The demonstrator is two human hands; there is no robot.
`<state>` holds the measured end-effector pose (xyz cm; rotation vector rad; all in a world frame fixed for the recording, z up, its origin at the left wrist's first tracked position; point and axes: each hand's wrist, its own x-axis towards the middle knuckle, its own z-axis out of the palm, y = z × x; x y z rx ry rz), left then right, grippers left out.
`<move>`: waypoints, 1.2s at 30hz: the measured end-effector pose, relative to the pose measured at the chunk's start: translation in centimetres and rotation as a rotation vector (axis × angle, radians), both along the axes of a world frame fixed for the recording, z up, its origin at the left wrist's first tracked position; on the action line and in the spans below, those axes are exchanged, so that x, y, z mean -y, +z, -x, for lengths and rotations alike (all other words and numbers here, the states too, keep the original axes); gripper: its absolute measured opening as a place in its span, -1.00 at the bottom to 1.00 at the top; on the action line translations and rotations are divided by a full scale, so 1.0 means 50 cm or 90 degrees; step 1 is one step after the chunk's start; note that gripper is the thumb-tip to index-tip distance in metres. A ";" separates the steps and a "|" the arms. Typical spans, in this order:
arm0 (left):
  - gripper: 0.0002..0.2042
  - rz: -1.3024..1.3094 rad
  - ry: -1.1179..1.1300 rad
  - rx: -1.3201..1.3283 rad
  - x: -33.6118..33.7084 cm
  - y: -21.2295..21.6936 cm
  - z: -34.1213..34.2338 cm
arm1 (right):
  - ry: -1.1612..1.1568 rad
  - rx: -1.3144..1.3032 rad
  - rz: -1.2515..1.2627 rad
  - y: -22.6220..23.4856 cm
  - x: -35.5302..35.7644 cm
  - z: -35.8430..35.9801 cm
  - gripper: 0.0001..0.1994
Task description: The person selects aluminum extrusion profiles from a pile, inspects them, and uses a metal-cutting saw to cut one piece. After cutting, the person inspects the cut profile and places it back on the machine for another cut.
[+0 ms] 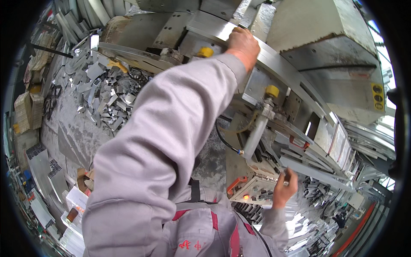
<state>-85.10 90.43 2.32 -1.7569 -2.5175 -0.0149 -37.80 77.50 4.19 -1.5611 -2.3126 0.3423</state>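
My left arm reaches far across to the top middle. There my left hand is closed over a long silvery metal profile lying along the machine bed. The fingertips are partly hidden behind the knuckles. A pneumatic clamp cylinder with a yellow cap stands below the profile, and another yellow cap shows left of my forearm. At the lower right, my right hand is raised beside the control panel, fingers loosely bent and apart, with nothing visible in them.
A big grey machine housing rises at the upper right. Many metal offcuts lie heaped on the floor to the left. The panel carries a lit button and an orange handle. Long profiles are stacked at the far right.
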 end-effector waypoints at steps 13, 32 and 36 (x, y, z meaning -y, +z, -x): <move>-0.75 -0.041 -0.097 -0.041 0.011 -0.019 0.023 | -0.394 -0.073 0.226 -0.262 0.493 -0.423 -0.28; -0.74 0.010 -0.064 -0.048 -0.002 -0.011 0.021 | -0.080 0.062 0.058 -0.253 0.332 -0.354 -0.69; -0.75 -0.010 -0.065 -0.035 -0.002 -0.008 0.020 | -0.052 0.113 0.110 -0.244 0.313 -0.370 -0.73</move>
